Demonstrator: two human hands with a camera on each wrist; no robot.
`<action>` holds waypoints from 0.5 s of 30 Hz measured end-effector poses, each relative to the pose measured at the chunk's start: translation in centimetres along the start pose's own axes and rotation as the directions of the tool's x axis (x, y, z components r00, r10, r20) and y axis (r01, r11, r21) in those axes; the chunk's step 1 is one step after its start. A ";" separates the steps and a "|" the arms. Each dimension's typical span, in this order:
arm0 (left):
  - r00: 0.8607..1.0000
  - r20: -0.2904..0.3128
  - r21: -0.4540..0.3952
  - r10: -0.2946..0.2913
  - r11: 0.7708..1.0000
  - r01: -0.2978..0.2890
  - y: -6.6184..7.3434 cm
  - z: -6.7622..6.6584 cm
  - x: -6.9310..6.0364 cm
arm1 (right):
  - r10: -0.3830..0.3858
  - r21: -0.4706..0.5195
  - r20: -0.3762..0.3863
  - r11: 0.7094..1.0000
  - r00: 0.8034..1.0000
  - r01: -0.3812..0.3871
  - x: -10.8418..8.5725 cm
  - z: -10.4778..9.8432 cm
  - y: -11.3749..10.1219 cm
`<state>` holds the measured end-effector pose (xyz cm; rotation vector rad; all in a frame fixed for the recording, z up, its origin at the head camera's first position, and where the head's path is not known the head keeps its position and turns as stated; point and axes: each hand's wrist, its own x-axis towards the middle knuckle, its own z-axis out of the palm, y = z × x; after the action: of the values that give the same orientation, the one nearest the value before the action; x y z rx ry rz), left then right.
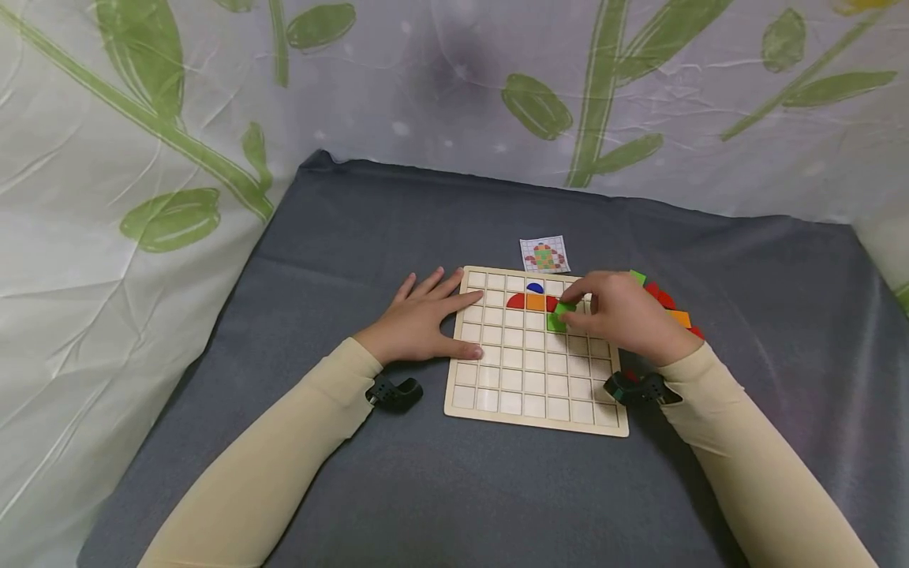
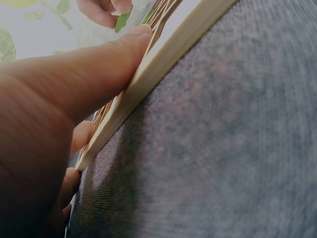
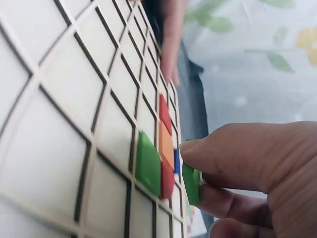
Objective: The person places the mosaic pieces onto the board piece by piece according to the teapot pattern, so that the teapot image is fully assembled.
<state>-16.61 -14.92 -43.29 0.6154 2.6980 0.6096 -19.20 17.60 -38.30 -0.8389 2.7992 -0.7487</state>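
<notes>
A pale wooden grid board (image 1: 511, 383) lies on the grey cloth. My left hand (image 1: 419, 319) rests on its left edge, fingers spread, thumb (image 2: 114, 57) on the rim in the left wrist view. My right hand (image 1: 628, 312) pinches a green tile (image 3: 190, 181) between thumb and fingers, just above the board's upper right part. Below it, a green square tile (image 3: 148, 166) sits in a cell. In the row above are a rounded red piece (image 1: 516, 301), an orange square (image 1: 536, 302) and another red piece (image 3: 167, 185). A blue half-round piece (image 1: 535, 289) sits above the orange one.
A small printed card (image 1: 544, 254) with a coloured grid picture lies beyond the board's far edge. Loose pieces lie right of the board, partly behind my right hand: green (image 1: 637, 277), red (image 1: 666, 300) and orange (image 1: 679, 318). A leaf-patterned curtain (image 1: 454, 95) hangs behind the table.
</notes>
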 end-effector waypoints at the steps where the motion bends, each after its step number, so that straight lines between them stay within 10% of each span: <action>1: 1.000 0.000 -0.001 0.000 1.000 0.000 0.0 0.0 0.0 | -0.018 -0.001 0.001 1.000 1.000 0.018 0.1 0.2 -0.2; 15: 1.000 0.004 -0.007 -0.003 1.000 0.003 0.3 -0.3 -0.1 | -0.148 -0.020 0.040 0.989 0.988 0.149 1.6 2.3 -1.6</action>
<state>-16.52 -14.84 -42.88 0.6103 2.6911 0.6165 -19.16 14.57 -39.50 -1.0639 2.7400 -0.7137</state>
